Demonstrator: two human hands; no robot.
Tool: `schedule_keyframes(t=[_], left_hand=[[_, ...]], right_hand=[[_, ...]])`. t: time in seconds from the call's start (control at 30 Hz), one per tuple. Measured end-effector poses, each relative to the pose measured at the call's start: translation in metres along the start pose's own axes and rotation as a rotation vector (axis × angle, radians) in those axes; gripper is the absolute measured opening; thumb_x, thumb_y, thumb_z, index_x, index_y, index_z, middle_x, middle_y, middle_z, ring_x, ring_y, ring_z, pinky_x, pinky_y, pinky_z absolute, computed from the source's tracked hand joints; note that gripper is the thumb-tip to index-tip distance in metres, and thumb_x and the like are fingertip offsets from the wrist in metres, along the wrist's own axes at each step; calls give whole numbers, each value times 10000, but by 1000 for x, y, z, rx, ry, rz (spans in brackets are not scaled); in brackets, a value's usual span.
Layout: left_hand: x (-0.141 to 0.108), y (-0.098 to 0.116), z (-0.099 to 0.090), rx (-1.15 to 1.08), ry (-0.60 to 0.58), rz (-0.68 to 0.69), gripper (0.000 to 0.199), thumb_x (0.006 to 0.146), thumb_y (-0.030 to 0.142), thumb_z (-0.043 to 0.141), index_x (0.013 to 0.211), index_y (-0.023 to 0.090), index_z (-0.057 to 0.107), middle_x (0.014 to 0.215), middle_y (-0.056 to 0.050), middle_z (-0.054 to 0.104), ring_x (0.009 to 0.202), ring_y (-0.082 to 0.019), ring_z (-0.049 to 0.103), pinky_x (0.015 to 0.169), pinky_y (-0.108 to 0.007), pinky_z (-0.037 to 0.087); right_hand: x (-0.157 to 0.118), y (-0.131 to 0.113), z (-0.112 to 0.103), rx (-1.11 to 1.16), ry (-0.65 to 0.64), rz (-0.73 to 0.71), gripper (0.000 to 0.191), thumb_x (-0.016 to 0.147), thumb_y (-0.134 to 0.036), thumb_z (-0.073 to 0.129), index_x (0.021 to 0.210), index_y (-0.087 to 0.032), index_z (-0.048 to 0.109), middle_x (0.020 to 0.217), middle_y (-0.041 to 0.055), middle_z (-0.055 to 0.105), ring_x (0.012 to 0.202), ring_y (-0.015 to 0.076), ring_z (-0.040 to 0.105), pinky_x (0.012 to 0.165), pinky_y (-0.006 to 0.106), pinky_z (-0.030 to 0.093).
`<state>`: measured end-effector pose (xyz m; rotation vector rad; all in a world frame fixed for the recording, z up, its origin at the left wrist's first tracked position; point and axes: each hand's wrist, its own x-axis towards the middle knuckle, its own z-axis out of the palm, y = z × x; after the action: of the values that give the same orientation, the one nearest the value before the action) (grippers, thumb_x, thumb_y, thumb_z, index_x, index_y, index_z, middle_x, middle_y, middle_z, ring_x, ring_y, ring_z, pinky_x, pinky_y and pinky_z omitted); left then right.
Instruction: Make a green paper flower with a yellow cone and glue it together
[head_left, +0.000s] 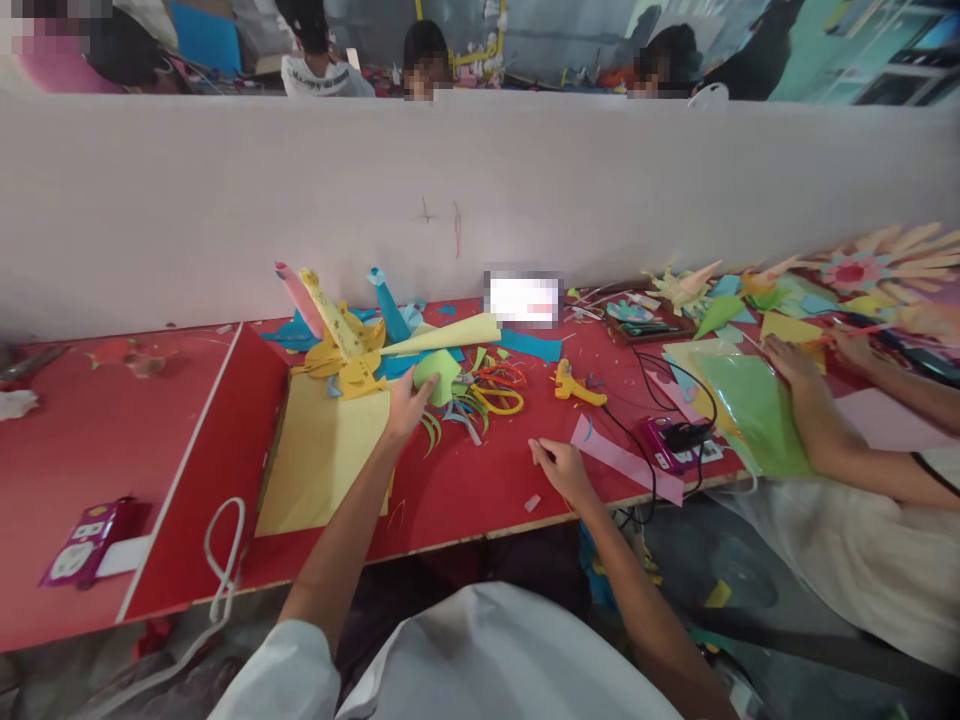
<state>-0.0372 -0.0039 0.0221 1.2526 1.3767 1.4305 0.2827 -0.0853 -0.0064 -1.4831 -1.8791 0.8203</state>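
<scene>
The left hand [411,402] is over the middle of the red desk [457,500], its grip closed on a light green paper piece [437,378], with the thumb lying across the front of the paper. That piece sits just to the right of the yellow paper sheet [322,460] and on the near side of a pale yellow paper cone [450,336].

The right hand [561,470] is at the near side of the desk, well apart from the left one, its fingers curled inward; it is too small in the view to tell whether its grip is bare or pinches something thin. Just to its right a pink paper strip [628,462] slants toward the near edge, and a small pink scrap [532,503] lies close by on the near side.

Between the hands and farther back are scissors with yellow handles [501,402], among curved green paper strips [430,432]. A yellow glue gun [579,386] lies to their right.

At the far left of the work, a pink cone [300,300], a patterned yellow cone [330,318] and a blue cone [385,306] stand tilted. A bright screen [523,298] is near the wall [300,190]. On the right, another person's hand [791,362] rests by a green sheet [757,415].
</scene>
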Motion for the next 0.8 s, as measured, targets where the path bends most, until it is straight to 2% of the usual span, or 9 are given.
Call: schedule_keyframes(t=[0.07,0.13,0.3,0.43,0.5,0.6,0.63,0.73,0.8], left_hand=[[17,-9,7,-38,18,10,650,794,751,762,1039,153,697,911,-56,708,786,-171,599,699,-267,503],[22,-17,12,-66,38,7,656,789,763,758,1017,152,684,870,-41,697,761,-161,588,686,-264,501],[14,-29,15,-106,22,-34,669,776,767,761,1016,147,682,838,-28,691,718,-162,591,642,-280,502],[12,-31,17,-116,-47,-51,687,736,780,791,964,137,703,807,-30,686,714,-168,598,624,-280,498],[12,-30,18,-117,-88,-57,687,734,790,788,943,141,709,774,-24,679,683,-165,593,600,-278,494],[10,-31,19,-105,-146,-52,671,745,803,774,895,152,710,737,-13,665,640,-158,582,575,-276,487],[9,-31,20,-98,-161,-46,671,746,808,770,884,154,709,732,-10,660,635,-157,579,572,-276,486],[9,-31,19,-70,-174,-19,660,758,808,763,861,160,696,729,1,633,647,-149,559,581,-269,469],[9,-31,19,-49,-167,8,640,778,801,754,820,168,668,714,13,592,653,-138,527,585,-260,444]], right_hand=[[1,-2,0,15,26,7,600,1039,-665,391,620,-246,489,575,15,584,561,170,546,631,307,371],[1,-2,0,33,43,14,594,1035,-662,404,621,-246,491,577,14,587,563,170,547,633,307,375],[-3,2,0,80,59,11,579,1036,-642,452,624,-239,513,570,6,565,558,167,537,622,303,379],[7,-13,9,146,203,24,582,1044,-659,441,650,-241,536,547,-1,526,528,162,498,577,302,376],[27,-29,20,197,243,-18,541,1061,-647,431,773,-229,617,610,9,584,569,170,538,587,293,414],[75,-56,39,253,237,-174,468,1045,-621,517,1198,-217,695,940,86,772,766,213,676,680,307,515],[92,-63,45,233,214,-233,463,1033,-611,554,1252,-225,684,1007,96,786,768,212,679,692,315,526],[129,-72,57,205,177,-381,366,1021,-580,598,1107,-240,701,906,77,776,803,233,713,737,336,558],[139,-67,60,235,227,-414,322,1046,-536,573,1111,-242,686,914,79,778,845,243,741,747,343,575]])
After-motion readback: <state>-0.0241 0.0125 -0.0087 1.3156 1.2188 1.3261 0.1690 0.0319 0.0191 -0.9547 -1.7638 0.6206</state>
